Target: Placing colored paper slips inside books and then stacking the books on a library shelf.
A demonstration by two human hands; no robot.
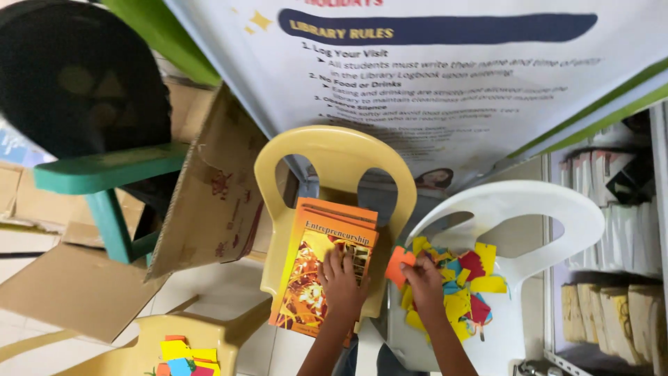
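Orange paper card [399, 265] pinched in right hand [424, 280] fingertips.

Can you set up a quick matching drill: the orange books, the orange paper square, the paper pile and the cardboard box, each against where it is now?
Things:
1. orange books
2. orange paper square
3. coloured paper pile
4. cardboard box

Places:
A. on the white chair
B. under the left hand, on the yellow chair
C. left of the yellow chair, open
D. pinched in the right hand

Pairs: 1-B, 2-D, 3-A, 4-C
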